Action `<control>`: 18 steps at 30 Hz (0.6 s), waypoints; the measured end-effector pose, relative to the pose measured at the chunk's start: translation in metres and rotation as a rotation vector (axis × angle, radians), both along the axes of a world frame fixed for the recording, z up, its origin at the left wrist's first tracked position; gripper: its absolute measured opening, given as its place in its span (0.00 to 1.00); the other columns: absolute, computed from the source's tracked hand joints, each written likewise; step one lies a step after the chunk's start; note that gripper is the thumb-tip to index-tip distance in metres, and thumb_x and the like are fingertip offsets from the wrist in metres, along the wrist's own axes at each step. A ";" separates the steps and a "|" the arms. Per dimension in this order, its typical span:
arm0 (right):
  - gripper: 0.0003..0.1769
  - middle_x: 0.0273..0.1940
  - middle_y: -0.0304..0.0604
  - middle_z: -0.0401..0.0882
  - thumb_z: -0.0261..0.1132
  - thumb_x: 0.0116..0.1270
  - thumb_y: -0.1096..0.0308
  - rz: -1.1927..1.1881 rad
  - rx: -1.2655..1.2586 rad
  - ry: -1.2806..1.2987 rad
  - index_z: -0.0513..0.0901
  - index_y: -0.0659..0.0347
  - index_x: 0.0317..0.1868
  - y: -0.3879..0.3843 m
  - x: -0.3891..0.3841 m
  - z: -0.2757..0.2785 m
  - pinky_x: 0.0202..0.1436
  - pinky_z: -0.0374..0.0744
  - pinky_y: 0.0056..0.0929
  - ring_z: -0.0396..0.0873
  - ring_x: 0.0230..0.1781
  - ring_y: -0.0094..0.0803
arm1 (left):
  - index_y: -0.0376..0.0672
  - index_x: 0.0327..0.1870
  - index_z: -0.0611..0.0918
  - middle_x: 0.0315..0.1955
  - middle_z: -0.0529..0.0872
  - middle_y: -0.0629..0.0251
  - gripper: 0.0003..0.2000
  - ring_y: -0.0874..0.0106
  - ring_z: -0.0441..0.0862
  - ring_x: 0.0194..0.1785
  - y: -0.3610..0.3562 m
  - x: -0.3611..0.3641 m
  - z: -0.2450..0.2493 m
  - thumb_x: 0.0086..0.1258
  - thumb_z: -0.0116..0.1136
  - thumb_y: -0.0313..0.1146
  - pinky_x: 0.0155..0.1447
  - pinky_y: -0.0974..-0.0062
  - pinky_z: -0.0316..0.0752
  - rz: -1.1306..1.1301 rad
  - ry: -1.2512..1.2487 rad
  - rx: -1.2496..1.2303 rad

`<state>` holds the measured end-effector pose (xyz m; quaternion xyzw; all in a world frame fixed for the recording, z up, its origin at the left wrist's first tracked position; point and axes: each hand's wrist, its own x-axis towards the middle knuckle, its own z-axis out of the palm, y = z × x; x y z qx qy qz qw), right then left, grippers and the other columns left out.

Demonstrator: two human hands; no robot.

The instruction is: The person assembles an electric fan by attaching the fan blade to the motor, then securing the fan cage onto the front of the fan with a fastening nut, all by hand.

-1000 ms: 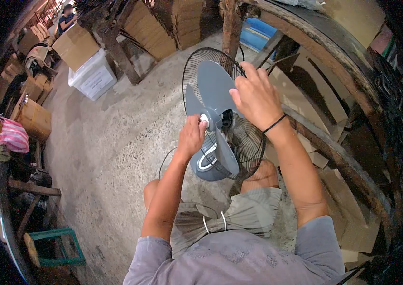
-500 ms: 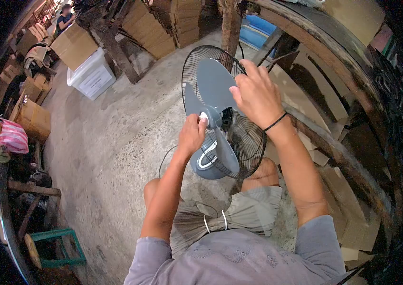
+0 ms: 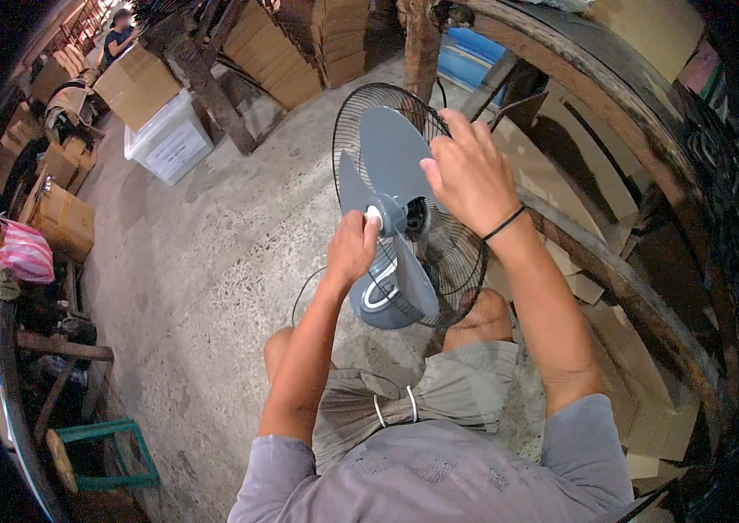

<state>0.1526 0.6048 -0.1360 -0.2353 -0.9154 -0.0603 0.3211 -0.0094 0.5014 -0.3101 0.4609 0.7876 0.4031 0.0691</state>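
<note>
Pinching the white hub cap (image 3: 375, 213) between thumb and fingertips pressed together, left hand (image 3: 352, 248); curling close-set fingers over the edge of a grey blade (image 3: 389, 148), right hand (image 3: 470, 179). Probable troubles: slipping off so small a cap, seating it crooked if the wrist tilts, flexing the grey blade under too hard a hold, scraping knuckles on the wire guard (image 3: 452, 261) just behind. Held before the knees, above the concrete floor (image 3: 204, 261), away from its edges. Facing left and toward the wearer along the shaft; long axis rising from grey housing (image 3: 376, 305) to guard top.
</note>
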 end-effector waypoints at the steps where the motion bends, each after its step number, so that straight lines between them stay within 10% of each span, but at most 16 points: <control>1: 0.10 0.57 0.52 0.71 0.67 0.55 0.66 0.001 0.000 0.000 0.82 0.65 0.33 -0.001 0.000 0.000 0.47 0.81 0.43 0.72 0.52 0.49 | 0.33 0.41 0.77 0.36 0.81 0.40 0.27 0.43 0.77 0.43 0.001 -0.002 0.000 0.73 0.36 0.53 0.49 0.55 0.70 -0.012 -0.017 -0.033; 8: 0.10 0.57 0.51 0.70 0.66 0.56 0.65 0.002 0.005 0.000 0.82 0.65 0.33 -0.001 -0.001 -0.002 0.47 0.80 0.45 0.72 0.52 0.49 | 0.31 0.37 0.74 0.32 0.79 0.48 0.27 0.60 0.78 0.38 0.010 -0.011 -0.004 0.71 0.45 0.54 0.42 0.61 0.72 0.001 -0.584 -0.135; 11: 0.11 0.57 0.52 0.70 0.66 0.56 0.65 0.001 0.000 -0.005 0.82 0.65 0.34 -0.002 -0.001 -0.001 0.47 0.80 0.44 0.72 0.52 0.49 | 0.34 0.42 0.74 0.33 0.80 0.41 0.25 0.48 0.78 0.41 -0.001 0.003 0.002 0.72 0.39 0.53 0.50 0.57 0.71 -0.015 -0.142 0.106; 18: 0.11 0.57 0.52 0.70 0.66 0.56 0.65 -0.004 -0.016 -0.018 0.82 0.65 0.34 -0.003 -0.001 0.000 0.49 0.79 0.45 0.72 0.52 0.49 | 0.33 0.41 0.74 0.34 0.79 0.39 0.24 0.42 0.76 0.43 0.006 0.001 0.004 0.73 0.38 0.51 0.50 0.55 0.69 0.033 -0.095 -0.073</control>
